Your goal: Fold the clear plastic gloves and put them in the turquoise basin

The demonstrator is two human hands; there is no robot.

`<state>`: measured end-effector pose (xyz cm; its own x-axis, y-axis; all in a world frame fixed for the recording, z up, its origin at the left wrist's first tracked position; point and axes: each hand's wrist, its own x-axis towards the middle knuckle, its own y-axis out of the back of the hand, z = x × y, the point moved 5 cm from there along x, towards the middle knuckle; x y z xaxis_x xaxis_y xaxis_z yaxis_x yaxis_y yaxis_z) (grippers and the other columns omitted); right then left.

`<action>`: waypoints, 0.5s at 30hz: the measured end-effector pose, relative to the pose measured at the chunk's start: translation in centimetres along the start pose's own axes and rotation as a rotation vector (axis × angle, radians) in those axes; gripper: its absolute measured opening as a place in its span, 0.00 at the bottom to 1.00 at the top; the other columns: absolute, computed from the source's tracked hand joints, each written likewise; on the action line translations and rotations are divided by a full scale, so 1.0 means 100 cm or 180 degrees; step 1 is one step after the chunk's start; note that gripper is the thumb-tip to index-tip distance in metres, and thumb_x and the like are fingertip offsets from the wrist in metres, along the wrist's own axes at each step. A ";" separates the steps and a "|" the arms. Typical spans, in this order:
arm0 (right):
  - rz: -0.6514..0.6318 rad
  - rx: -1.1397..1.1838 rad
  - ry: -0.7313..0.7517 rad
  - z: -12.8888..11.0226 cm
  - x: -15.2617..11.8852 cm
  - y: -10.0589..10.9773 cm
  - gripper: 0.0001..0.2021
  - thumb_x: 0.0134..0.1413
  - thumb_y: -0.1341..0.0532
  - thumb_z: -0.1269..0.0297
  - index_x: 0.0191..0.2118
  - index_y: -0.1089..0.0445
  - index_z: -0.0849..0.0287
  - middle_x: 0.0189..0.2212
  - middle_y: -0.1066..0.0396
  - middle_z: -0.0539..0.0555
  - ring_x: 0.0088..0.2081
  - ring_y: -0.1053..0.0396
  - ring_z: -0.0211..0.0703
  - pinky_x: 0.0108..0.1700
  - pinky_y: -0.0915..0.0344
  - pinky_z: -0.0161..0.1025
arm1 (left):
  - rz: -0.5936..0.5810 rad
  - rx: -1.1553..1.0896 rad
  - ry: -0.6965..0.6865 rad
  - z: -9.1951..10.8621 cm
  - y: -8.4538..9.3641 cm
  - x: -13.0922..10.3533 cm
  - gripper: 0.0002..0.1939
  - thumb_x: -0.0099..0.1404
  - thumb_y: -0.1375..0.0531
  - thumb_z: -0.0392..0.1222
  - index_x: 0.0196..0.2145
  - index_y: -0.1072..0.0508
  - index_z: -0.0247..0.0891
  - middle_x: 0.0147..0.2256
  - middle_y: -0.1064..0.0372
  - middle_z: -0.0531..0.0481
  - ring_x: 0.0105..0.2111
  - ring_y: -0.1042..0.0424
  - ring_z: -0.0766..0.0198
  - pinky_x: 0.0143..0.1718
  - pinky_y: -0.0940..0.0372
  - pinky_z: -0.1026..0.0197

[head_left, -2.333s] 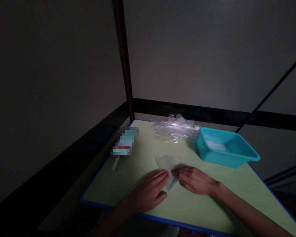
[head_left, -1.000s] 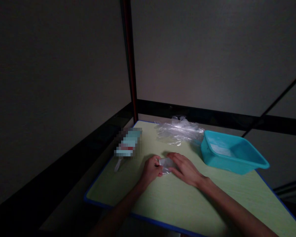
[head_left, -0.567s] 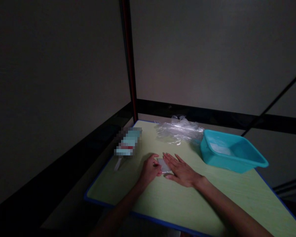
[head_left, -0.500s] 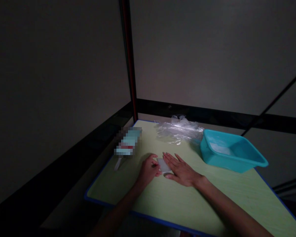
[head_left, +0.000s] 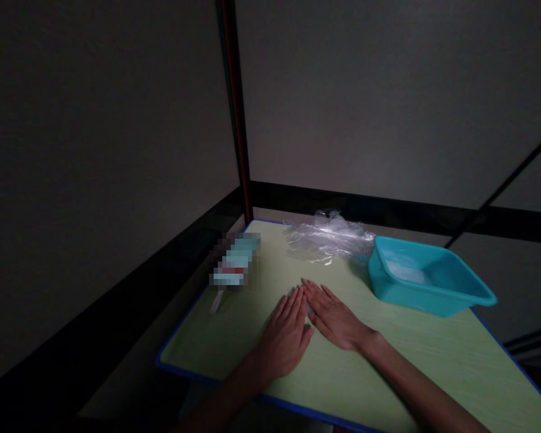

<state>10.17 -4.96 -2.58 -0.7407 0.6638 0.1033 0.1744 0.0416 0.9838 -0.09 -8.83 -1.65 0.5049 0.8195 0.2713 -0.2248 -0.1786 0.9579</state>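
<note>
My left hand [head_left: 286, 335] lies flat, palm down, with its fingers stretched out over a small whitish translucent packet [head_left: 309, 308]. Beside it my right hand [head_left: 336, 316] is flat too, its fingertips touching those of the left. Only a sliver of the packet shows in the gap between the two hands; the rest is covered, and its exact kind cannot be made out. Both hands press down on the pale green tabletop [head_left: 342, 385].
Crumpled clear plastic [head_left: 329, 237] lies at the table's back edge. A turquoise basin [head_left: 433, 294] with whitish contents [head_left: 408, 273] stands at the right. On the left is a blurred-out light blue item [head_left: 237, 261]. Walls [head_left: 388, 102] border the table.
My left hand has gone from curled fingers at the packet's left edge to lying flat over it. The right hand has barely shifted. Less of the packet shows.
</note>
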 end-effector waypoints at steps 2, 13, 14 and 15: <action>0.0002 -0.0048 0.0014 0.001 -0.001 -0.002 0.26 0.59 0.58 0.62 0.61 0.64 0.65 0.60 0.67 0.58 0.60 0.67 0.42 0.59 0.61 0.47 | -0.0028 0.0047 0.0001 -0.001 -0.002 -0.001 0.28 0.62 0.53 0.45 0.56 0.51 0.26 0.58 0.57 0.37 0.58 0.59 0.56 0.57 0.56 0.53; 0.0022 -0.0028 0.0015 0.000 -0.002 -0.001 0.26 0.59 0.58 0.60 0.60 0.61 0.65 0.60 0.64 0.59 0.60 0.64 0.44 0.58 0.60 0.48 | -0.0121 0.0025 -0.0003 -0.004 -0.007 -0.001 0.30 0.62 0.53 0.49 0.57 0.52 0.27 0.59 0.59 0.37 0.58 0.61 0.53 0.56 0.57 0.51; 0.0031 -0.0025 0.0021 0.000 -0.001 -0.001 0.26 0.59 0.58 0.59 0.60 0.61 0.65 0.60 0.63 0.59 0.60 0.64 0.44 0.58 0.60 0.48 | -0.0118 0.0022 -0.0013 -0.005 -0.008 -0.001 0.31 0.62 0.53 0.50 0.57 0.52 0.27 0.59 0.59 0.37 0.58 0.61 0.54 0.56 0.57 0.51; 0.0038 -0.0020 0.0027 0.000 -0.001 -0.001 0.26 0.59 0.58 0.59 0.60 0.61 0.65 0.60 0.63 0.59 0.60 0.64 0.44 0.58 0.60 0.49 | -0.0116 0.0017 -0.0024 -0.005 -0.008 -0.001 0.31 0.62 0.53 0.50 0.57 0.52 0.27 0.59 0.59 0.37 0.59 0.61 0.54 0.57 0.57 0.51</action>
<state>10.26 -5.06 -2.66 -0.7440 0.6580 0.1161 0.1792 0.0291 0.9834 -0.43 -8.50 -2.49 0.5191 0.8213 0.2367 -0.2016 -0.1515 0.9677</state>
